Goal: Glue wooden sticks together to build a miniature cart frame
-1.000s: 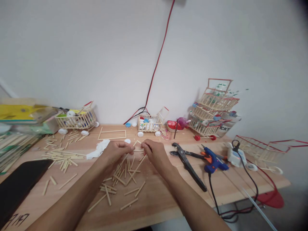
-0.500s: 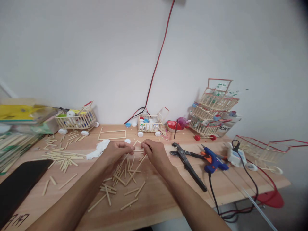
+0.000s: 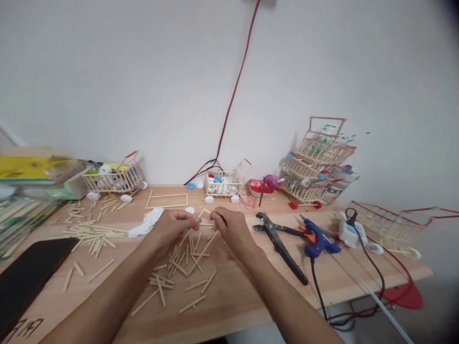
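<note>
Along the back edge of the table (image 3: 233,306), near its right corner, stacked carts (image 3: 311,167) are standing. Pliers (image 3: 279,244) are lying right of the middle, one handle pointing toward the front edge. My left hand (image 3: 176,225) and right hand (image 3: 231,227) are pinching thin sticks (image 3: 202,213) above mid-table; loose sticks (image 3: 201,255) are lying scattered toward the front edge.

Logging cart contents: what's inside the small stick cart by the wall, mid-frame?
Inside the stick cart: several white pieces, with a blue piece and a red piece among them, partly screened. Its floor and anything beneath them are hidden.
</note>
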